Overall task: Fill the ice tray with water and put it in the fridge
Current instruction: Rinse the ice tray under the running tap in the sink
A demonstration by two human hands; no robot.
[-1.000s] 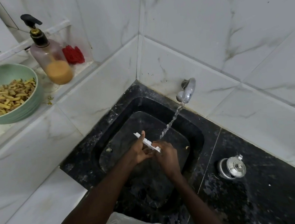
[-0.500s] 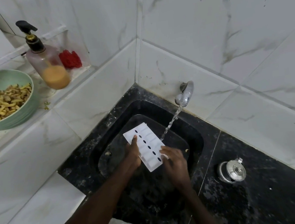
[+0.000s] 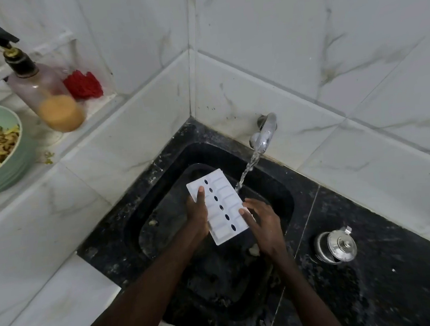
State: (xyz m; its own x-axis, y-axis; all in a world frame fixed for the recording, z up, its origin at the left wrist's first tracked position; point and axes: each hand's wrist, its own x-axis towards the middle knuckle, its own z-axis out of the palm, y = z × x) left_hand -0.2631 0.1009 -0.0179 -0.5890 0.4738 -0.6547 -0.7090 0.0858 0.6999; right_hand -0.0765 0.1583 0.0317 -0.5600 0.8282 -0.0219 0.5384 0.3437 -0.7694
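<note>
Ice tray (image 3: pixel 220 205): white plastic, two rows of compartments with a line of dark oval holes down the middle; held over the black sink (image 3: pixel 158 196), long axis pointing away from the person.
Left hand (image 3: pixel 197 213): grasping the tray's left long edge, thumb laid on its top face.
Right hand (image 3: pixel 265 224): gripping the tray's near right edge, thumb on top.
Tap (image 3: pixel 264 133): chrome, wall-mounted, beyond the right hand; water stream (image 3: pixel 246 172) falls to the tray's far right edge, though whether it lands inside a compartment is unclear.
Steel lidded pot (image 3: pixel 334 247): on the black surface (image 3: pixel 395 276), right of the right hand.
Soap dispenser (image 3: pixel 39 89): on the ledge far left of the hands; red scrubber, possibly (image 3: pixel 83 84), just beside it.
Green bowl (image 3: pixel 8 170): holds yellowish cut strips, left edge of view.
</note>
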